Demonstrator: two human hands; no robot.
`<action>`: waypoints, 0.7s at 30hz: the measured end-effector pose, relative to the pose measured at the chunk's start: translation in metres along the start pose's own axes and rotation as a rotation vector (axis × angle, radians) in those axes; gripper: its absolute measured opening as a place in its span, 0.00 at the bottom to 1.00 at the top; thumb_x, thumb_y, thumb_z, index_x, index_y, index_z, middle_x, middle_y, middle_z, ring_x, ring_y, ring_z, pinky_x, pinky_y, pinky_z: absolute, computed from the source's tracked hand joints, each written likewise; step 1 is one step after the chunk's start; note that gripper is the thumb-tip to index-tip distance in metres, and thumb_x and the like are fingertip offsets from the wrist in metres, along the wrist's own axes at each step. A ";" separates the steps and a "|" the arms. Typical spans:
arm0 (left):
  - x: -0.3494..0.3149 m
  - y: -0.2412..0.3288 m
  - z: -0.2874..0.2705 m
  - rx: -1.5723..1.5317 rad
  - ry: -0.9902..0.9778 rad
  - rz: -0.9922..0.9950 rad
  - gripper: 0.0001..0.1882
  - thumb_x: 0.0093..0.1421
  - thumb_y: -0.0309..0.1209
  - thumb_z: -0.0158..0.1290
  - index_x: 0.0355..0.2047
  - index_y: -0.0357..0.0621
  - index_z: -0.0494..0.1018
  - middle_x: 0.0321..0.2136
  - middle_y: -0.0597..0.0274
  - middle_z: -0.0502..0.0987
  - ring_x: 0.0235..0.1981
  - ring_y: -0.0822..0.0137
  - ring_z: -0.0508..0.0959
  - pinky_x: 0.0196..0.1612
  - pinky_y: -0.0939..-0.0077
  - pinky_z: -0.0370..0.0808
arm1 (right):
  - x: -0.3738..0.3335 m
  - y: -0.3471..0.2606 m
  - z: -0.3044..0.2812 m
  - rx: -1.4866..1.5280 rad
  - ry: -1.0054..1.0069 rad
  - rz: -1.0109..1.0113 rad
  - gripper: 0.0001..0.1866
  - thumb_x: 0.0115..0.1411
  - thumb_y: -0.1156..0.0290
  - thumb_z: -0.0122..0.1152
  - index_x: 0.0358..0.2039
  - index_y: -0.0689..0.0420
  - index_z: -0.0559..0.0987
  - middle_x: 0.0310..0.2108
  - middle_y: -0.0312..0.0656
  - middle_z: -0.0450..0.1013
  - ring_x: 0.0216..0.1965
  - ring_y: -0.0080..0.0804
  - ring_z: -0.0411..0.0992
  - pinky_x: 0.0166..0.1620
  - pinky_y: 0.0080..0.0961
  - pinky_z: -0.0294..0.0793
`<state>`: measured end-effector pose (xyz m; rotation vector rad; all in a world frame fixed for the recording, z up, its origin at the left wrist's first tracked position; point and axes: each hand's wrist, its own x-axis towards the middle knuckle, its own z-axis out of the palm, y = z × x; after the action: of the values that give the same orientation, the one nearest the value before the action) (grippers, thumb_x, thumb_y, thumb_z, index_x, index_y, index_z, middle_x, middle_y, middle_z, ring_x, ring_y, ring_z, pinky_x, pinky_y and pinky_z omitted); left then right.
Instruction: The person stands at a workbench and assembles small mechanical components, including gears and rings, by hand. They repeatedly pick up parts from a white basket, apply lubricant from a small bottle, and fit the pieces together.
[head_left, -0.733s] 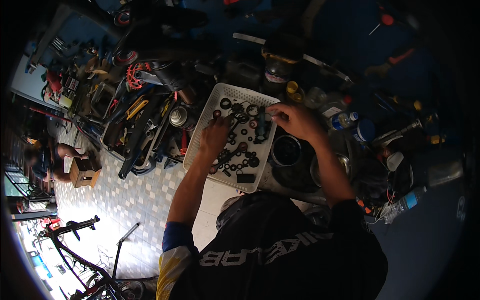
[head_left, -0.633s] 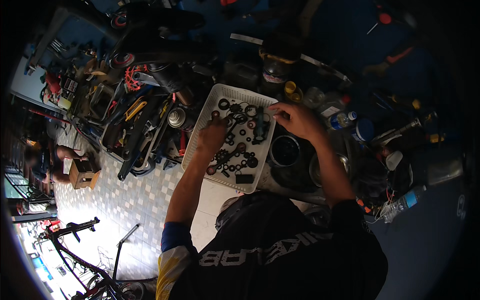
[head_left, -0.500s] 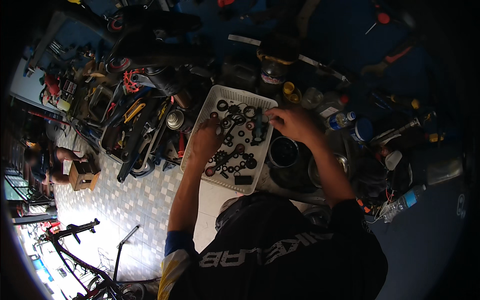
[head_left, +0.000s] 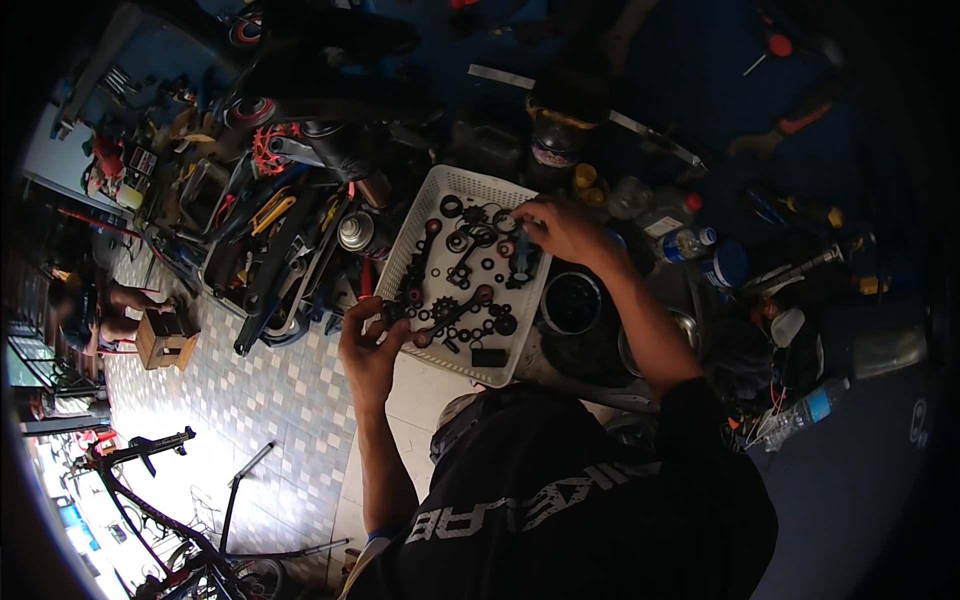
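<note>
Left hand (head_left: 368, 348) half-curled at left rim of basket (head_left: 480, 186), right hand (head_left: 572, 236) bent over its right rim; cannot tell whether either pinches anything. Dark parts (head_left: 506, 324) loose inside; light fingertip touch probably best, so small ones don't scatter

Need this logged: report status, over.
Left hand at white basket, left edge, grip unclear. Right hand over right edge, grip unclear. Dark parts inside. Round tub alongside.
</note>
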<state>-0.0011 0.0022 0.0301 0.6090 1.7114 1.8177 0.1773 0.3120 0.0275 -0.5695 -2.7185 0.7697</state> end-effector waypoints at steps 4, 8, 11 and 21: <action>-0.010 0.000 -0.025 -0.016 0.023 0.045 0.23 0.58 0.18 0.61 0.54 0.30 0.70 0.46 0.52 0.77 0.43 0.65 0.80 0.38 0.73 0.83 | 0.008 -0.004 -0.002 -0.007 -0.016 0.015 0.15 0.58 0.74 0.61 0.47 0.55 0.82 0.37 0.44 0.82 0.38 0.40 0.81 0.41 0.34 0.79; -0.014 -0.002 -0.036 -0.027 0.071 0.060 0.26 0.58 0.21 0.63 0.55 0.35 0.67 0.46 0.50 0.79 0.44 0.66 0.80 0.40 0.71 0.82 | 0.014 -0.008 0.002 0.039 -0.044 0.039 0.15 0.59 0.73 0.61 0.47 0.55 0.82 0.38 0.43 0.82 0.39 0.40 0.81 0.42 0.34 0.79; -0.015 -0.005 -0.038 -0.124 0.084 0.043 0.27 0.58 0.20 0.62 0.55 0.37 0.64 0.48 0.48 0.78 0.48 0.62 0.80 0.48 0.64 0.82 | 0.019 -0.021 0.002 0.038 -0.060 0.049 0.15 0.60 0.73 0.61 0.48 0.55 0.82 0.38 0.44 0.82 0.40 0.40 0.81 0.44 0.34 0.79; -0.015 -0.006 -0.027 -0.279 0.049 0.103 0.25 0.59 0.14 0.57 0.56 0.35 0.65 0.50 0.51 0.76 0.53 0.58 0.78 0.57 0.58 0.78 | 0.039 -0.010 0.018 0.173 0.002 0.023 0.15 0.60 0.74 0.60 0.47 0.57 0.82 0.39 0.46 0.82 0.40 0.40 0.81 0.44 0.34 0.78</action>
<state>-0.0072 -0.0276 0.0228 0.5463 1.4430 2.1123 0.1337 0.3129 0.0240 -0.5619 -2.6136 0.9977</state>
